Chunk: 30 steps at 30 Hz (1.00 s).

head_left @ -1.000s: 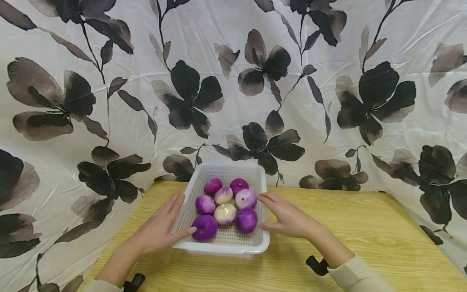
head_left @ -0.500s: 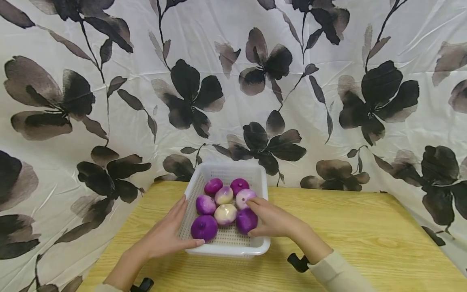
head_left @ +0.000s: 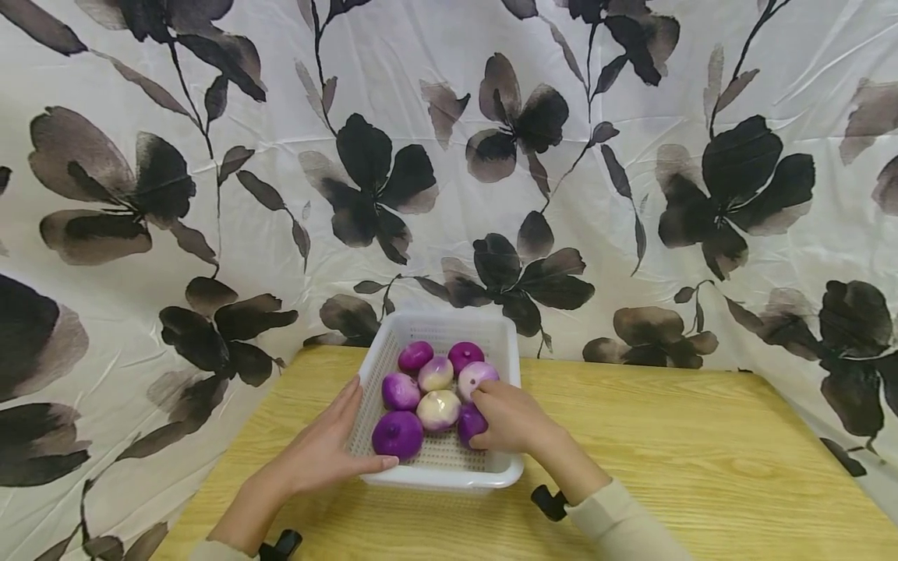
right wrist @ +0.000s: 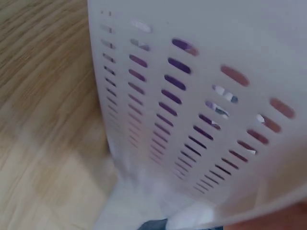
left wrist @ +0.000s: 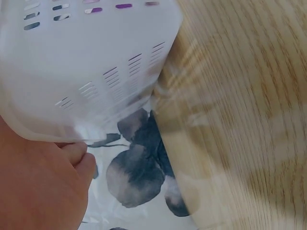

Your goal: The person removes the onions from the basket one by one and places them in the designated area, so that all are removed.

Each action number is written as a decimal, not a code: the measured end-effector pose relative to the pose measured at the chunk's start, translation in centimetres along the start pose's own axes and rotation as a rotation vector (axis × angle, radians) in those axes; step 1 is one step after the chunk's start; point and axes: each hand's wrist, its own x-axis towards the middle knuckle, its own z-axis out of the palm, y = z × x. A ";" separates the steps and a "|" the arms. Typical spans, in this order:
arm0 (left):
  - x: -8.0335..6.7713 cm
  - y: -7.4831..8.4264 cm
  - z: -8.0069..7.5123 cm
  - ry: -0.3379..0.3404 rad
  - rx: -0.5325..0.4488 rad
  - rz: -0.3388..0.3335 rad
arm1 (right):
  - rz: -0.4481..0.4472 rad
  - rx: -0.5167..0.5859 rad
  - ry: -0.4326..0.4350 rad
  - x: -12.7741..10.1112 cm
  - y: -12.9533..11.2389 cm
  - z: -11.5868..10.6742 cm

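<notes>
While the left hand (head_left: 319, 456) rests with straight fingers against the left rim of the white slotted basket (head_left: 503, 343), its thumb lying along the near edge, the right hand (head_left: 510, 417) reaches inside and curls its grip round a purple onion (head_left: 468, 421) at the near right of the pile. The basket sits on the wooden worktop (head_left: 701, 452), close to its far edge, in front of a flower-printed cloth (head_left: 631, 156). Six more onions lie in it: a large purple one (head_left: 397, 433) near the left thumb, a pale one (head_left: 438, 409) just beside the right fingers, and others behind. Both wrist views show only the basket's slotted wall up close.
</notes>
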 end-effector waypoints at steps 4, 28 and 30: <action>0.2 0.1 0.2 -0.016 -0.008 -0.007 | 0.032 -0.045 -0.029 0.4 0.1 0.4; 0.3 0.1 0.2 -0.020 0.006 -0.015 | -0.098 0.243 -0.032 0.1 1.8 -0.1; 0.4 0.1 0.1 -0.021 0.008 -0.015 | -0.087 0.302 -0.016 0.1 2.0 -0.1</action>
